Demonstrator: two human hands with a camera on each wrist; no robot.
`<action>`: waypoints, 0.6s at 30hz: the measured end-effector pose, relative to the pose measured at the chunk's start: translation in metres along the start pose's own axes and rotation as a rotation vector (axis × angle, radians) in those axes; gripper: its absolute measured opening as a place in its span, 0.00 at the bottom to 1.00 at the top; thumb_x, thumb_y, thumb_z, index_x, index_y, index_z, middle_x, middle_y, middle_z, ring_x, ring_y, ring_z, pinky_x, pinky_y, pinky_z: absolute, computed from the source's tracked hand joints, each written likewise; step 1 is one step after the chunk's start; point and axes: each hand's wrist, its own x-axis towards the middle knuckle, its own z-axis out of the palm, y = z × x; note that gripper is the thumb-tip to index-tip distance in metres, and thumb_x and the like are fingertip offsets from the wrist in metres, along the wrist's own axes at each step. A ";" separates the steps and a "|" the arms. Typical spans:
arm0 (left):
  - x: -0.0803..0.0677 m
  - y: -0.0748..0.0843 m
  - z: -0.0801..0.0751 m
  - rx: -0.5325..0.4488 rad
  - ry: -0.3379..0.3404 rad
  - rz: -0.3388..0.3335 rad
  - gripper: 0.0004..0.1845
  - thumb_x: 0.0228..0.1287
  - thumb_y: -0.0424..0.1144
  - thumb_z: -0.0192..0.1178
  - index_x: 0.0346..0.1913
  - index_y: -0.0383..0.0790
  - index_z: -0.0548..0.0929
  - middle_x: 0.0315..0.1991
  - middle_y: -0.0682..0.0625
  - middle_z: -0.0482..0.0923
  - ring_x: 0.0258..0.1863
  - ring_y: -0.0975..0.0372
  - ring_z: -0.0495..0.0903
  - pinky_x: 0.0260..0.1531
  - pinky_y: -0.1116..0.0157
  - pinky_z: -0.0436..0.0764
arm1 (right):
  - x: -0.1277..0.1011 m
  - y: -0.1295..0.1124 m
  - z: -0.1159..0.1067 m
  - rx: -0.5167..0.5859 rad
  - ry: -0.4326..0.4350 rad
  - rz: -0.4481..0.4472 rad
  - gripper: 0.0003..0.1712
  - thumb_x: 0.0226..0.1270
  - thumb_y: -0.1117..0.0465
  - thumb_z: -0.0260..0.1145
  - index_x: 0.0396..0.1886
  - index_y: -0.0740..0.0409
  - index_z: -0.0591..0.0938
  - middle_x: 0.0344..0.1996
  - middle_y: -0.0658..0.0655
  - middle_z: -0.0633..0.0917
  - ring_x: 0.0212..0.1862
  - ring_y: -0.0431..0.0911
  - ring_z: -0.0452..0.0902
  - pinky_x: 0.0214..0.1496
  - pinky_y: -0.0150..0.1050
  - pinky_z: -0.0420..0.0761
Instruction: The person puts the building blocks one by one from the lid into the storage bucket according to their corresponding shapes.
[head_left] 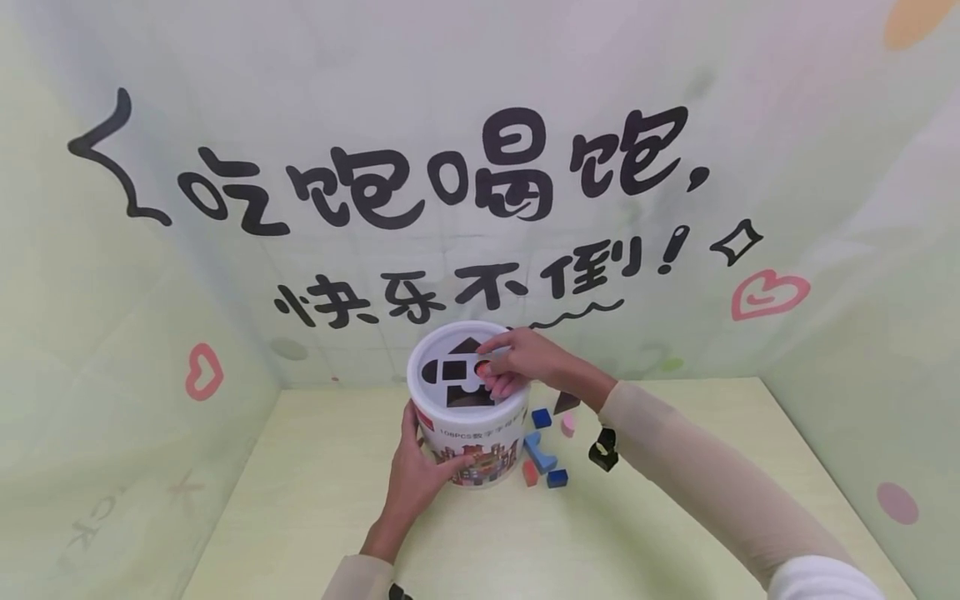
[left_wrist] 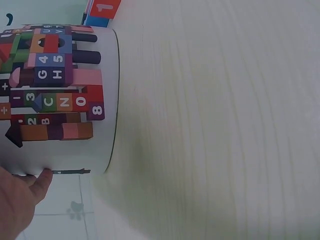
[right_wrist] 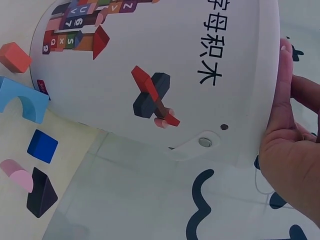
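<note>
- Grasping the near left side of the white cylindrical bucket (head_left: 486, 446) with the left grip (head_left: 415, 462): upright on the pale wood-grain bench (head_left: 750, 425), left of centre, toward the far edge.
- Pinching a small red-orange piece (head_left: 483, 369) with the right grip (head_left: 528, 360), at a dark opening (head_left: 477, 365) near the right rim of the white lid (head_left: 435, 392); impossible to tell its full shape, being mostly hidden.
- Could jam at that opening, from a skewed angle or a mismatched outline.
- Could slip from the pinch, given so little surface to hold, and skid over the rim toward the bench's right edge.
- Could tip or slide the bucket, from pressing off-centre against a hold on the opposite side only.
- Could scatter, with the black wrist device (head_left: 603, 450) or beige sleeve (head_left: 712, 483) dipping low, the light-blue arch (head_left: 540, 452), coral-red block (head_left: 530, 473), pink half-cylinder (head_left: 567, 425) and dark triangular prism (head_left: 567, 404) right of the bucket.
</note>
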 end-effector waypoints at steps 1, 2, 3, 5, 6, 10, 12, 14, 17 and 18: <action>0.000 0.000 0.000 -0.003 -0.001 0.000 0.67 0.35 0.59 0.79 0.76 0.67 0.44 0.71 0.55 0.62 0.70 0.51 0.63 0.66 0.44 0.69 | -0.001 -0.001 0.000 0.000 0.002 0.002 0.27 0.64 0.67 0.64 0.63 0.67 0.73 0.30 0.62 0.87 0.28 0.49 0.86 0.35 0.43 0.89; 0.000 0.000 0.000 -0.003 -0.002 0.001 0.67 0.35 0.59 0.79 0.76 0.67 0.44 0.71 0.55 0.62 0.70 0.52 0.63 0.66 0.44 0.69 | -0.002 -0.001 -0.001 0.002 0.003 0.003 0.27 0.64 0.67 0.63 0.64 0.66 0.73 0.30 0.62 0.87 0.28 0.49 0.86 0.35 0.43 0.89; 0.001 0.000 0.000 -0.001 -0.002 0.002 0.67 0.35 0.58 0.79 0.76 0.66 0.44 0.71 0.55 0.62 0.70 0.52 0.63 0.66 0.43 0.69 | -0.004 -0.001 -0.001 0.004 0.006 0.005 0.27 0.64 0.68 0.63 0.64 0.66 0.73 0.30 0.62 0.87 0.28 0.49 0.86 0.36 0.43 0.89; 0.001 -0.001 0.000 0.002 -0.003 0.002 0.67 0.35 0.58 0.80 0.76 0.66 0.44 0.71 0.54 0.62 0.70 0.51 0.63 0.66 0.44 0.69 | -0.007 0.000 -0.004 0.011 0.019 0.006 0.27 0.64 0.68 0.62 0.63 0.66 0.74 0.30 0.62 0.87 0.28 0.49 0.86 0.36 0.43 0.89; 0.001 -0.001 0.000 0.002 0.000 0.000 0.67 0.35 0.58 0.80 0.76 0.66 0.44 0.71 0.54 0.62 0.70 0.52 0.63 0.66 0.44 0.69 | -0.009 0.001 -0.005 0.017 0.025 0.006 0.26 0.64 0.68 0.62 0.63 0.66 0.74 0.30 0.62 0.87 0.28 0.49 0.86 0.36 0.43 0.89; 0.000 0.000 -0.001 -0.005 0.008 -0.004 0.67 0.34 0.58 0.80 0.76 0.66 0.45 0.70 0.54 0.63 0.70 0.52 0.63 0.66 0.45 0.70 | -0.016 0.009 -0.012 0.036 0.060 0.004 0.25 0.64 0.69 0.62 0.61 0.65 0.75 0.28 0.62 0.86 0.27 0.47 0.85 0.35 0.42 0.89; 0.000 0.001 -0.001 -0.010 0.011 -0.003 0.67 0.34 0.58 0.80 0.76 0.66 0.45 0.70 0.54 0.64 0.70 0.52 0.63 0.66 0.45 0.70 | -0.020 0.014 -0.017 0.047 0.072 0.001 0.24 0.64 0.68 0.63 0.61 0.65 0.75 0.28 0.62 0.86 0.26 0.47 0.85 0.35 0.42 0.89; 0.000 0.001 -0.001 -0.015 0.009 0.000 0.67 0.34 0.58 0.80 0.76 0.65 0.45 0.70 0.54 0.64 0.70 0.51 0.63 0.66 0.45 0.70 | -0.026 0.018 -0.021 0.060 0.080 -0.006 0.25 0.64 0.67 0.64 0.61 0.65 0.75 0.28 0.61 0.86 0.26 0.46 0.85 0.35 0.42 0.89; 0.000 0.001 0.000 -0.020 0.008 -0.001 0.67 0.35 0.57 0.80 0.76 0.65 0.45 0.70 0.54 0.64 0.71 0.51 0.62 0.66 0.46 0.70 | -0.033 0.024 -0.028 0.078 0.089 -0.011 0.24 0.65 0.66 0.64 0.61 0.65 0.75 0.28 0.61 0.86 0.26 0.45 0.84 0.35 0.41 0.89; 0.000 0.001 0.000 -0.020 0.007 -0.003 0.67 0.35 0.57 0.80 0.76 0.65 0.45 0.70 0.54 0.64 0.71 0.51 0.62 0.66 0.46 0.70 | -0.036 0.026 -0.030 0.083 0.090 -0.014 0.24 0.65 0.66 0.63 0.61 0.66 0.75 0.28 0.61 0.86 0.26 0.45 0.84 0.35 0.41 0.89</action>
